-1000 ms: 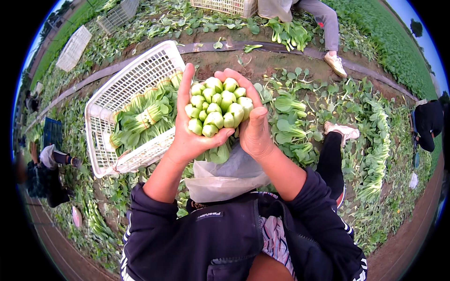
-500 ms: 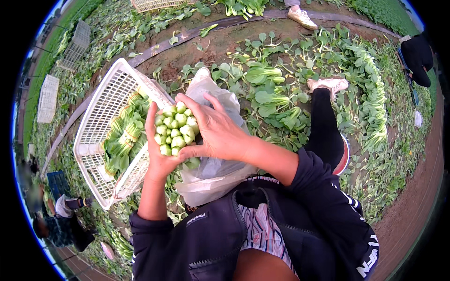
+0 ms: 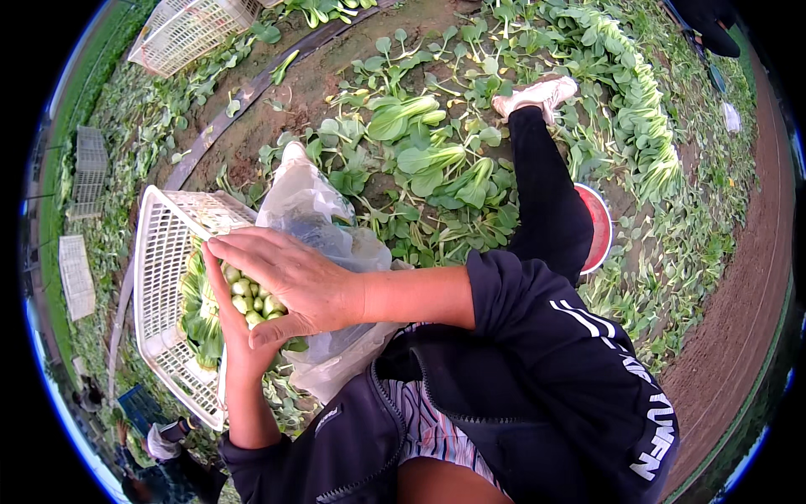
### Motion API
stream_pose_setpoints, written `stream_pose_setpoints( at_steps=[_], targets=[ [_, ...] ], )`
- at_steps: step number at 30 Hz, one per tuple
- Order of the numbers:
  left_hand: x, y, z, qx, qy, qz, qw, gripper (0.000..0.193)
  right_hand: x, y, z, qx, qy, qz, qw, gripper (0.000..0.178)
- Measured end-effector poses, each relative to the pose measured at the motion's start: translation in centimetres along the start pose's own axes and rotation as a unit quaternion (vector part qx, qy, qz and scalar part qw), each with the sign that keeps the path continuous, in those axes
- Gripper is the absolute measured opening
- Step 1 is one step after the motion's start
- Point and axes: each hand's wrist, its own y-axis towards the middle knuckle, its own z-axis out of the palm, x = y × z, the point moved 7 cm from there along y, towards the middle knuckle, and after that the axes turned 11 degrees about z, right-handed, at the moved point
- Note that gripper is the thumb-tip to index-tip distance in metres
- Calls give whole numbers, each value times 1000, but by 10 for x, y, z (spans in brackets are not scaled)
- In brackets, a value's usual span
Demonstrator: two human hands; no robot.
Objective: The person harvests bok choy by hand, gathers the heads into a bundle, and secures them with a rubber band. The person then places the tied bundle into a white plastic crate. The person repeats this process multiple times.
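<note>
1. Both hands are clamped round a bunch of small bok choy (image 3: pixel 245 296). The left hand (image 3: pixel 237 336) cups it from below, and the right hand (image 3: pixel 290 281) lies flat over the top with its fingers pointing to 9 o'clock.
2. The bunch sits right over the white plastic crate (image 3: pixel 159 277), cut stem ends facing up at the camera, so its long axis runs down into the crate.
3. More greens already lie in there at 8 o'clock.
4. A clear plastic bag (image 3: pixel 315 214) is bunched just behind the hands at 1 o'clock.
5. The left hand's nearer the crate.

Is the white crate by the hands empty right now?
No: the white crate already holds leafy green bunches, beside the bundle that the left hand and right hand grip.
</note>
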Motion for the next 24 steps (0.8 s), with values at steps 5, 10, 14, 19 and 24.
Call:
stream_pose_setpoints(
  at_steps=[5, 10, 14, 19, 24],
  targets=[
    [-8, 10, 6, 27, 45, 64, 997, 114, -59, 12, -50, 11, 246, 161, 956, 59],
    [1, 6, -2, -14, 31, 110, 993, 115, -293, -36, -166, -221, 19, 351, 910, 27],
    [13, -2, -10, -38, 91, 92, 991, 122, -390, -93, -244, -149, -271, 425, 850, 22],
    [12, 0, -16, -37, 106, 54, 992, 118, -431, -127, -281, -172, -397, 509, 744, 30],
    [19, -6, -20, -49, 105, 50, 992, 118, -415, -128, -265, -114, -412, 525, 736, 35]
  ],
)
